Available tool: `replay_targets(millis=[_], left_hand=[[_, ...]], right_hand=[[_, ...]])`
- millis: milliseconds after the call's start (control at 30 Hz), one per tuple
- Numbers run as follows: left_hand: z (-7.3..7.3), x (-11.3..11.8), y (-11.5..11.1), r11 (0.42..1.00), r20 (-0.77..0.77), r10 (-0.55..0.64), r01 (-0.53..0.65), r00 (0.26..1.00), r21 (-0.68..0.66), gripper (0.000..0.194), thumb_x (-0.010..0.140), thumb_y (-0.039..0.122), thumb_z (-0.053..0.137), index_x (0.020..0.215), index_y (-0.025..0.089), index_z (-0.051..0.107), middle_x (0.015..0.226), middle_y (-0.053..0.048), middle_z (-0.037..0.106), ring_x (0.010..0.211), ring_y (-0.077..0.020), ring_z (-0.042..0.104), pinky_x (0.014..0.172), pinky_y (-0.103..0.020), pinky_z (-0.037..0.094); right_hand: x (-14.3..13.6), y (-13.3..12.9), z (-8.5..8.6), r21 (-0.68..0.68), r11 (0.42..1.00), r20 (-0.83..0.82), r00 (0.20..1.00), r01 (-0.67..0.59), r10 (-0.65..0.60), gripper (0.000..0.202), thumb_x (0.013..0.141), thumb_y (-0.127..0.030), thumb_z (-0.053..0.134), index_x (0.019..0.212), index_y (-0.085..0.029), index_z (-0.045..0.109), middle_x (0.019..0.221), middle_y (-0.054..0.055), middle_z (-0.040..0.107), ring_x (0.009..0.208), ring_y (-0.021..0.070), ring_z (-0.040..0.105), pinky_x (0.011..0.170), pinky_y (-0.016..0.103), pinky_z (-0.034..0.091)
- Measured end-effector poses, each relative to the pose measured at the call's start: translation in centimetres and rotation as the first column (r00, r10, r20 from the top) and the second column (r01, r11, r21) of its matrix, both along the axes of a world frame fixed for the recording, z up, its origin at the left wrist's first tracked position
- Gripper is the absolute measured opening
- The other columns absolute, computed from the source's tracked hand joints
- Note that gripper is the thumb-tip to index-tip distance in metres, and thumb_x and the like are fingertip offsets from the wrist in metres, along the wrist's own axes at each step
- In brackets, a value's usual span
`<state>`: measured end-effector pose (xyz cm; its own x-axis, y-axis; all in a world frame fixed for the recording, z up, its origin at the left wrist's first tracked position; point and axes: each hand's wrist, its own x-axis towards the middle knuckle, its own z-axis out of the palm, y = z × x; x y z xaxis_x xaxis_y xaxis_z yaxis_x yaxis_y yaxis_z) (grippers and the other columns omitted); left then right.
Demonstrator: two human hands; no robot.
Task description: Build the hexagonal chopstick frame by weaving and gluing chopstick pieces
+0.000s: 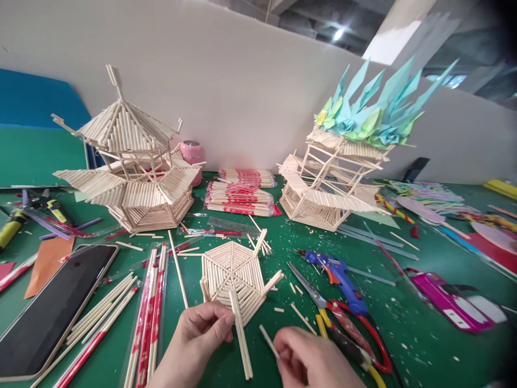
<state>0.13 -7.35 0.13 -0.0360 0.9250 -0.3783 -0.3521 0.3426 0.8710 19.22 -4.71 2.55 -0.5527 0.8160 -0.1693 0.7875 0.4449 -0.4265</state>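
At bottom centre of the frame, the fingers of the left hand [204, 326] pinched a stick bundle [242, 345] before the hexagonal panel [231, 264]; those of the right hand [311, 357] gripped a short stick [268, 340]. Piecing sticks together seemed the step; the next move probably called for careful alignment.

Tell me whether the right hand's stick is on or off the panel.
Off: green table shows between the stick and the panel.
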Motion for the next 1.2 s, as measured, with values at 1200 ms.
replay_targets(millis=[1200], left_hand=[[-0.4, 0.0, -0.3, 0.952, -0.389, -0.082, 0.187, 0.918, 0.24, 0.021, 0.078, 0.029, 0.052, 0.067, 0.015, 0.063, 0.063, -0.003, 0.059, 0.06, -0.0146, 0.051, 0.056, -0.022, 0.041]], right_hand=[[-4.7, 0.8, 1.1, -0.108, 0.986, -0.375, 0.914, 0.124, -0.156, 0.011, 0.075, -0.019, 0.047, 0.065, -0.019, 0.052, 0.053, -0.002, 0.055, 0.045, 0.0107, 0.051, 0.043, 0.018, 0.039]])
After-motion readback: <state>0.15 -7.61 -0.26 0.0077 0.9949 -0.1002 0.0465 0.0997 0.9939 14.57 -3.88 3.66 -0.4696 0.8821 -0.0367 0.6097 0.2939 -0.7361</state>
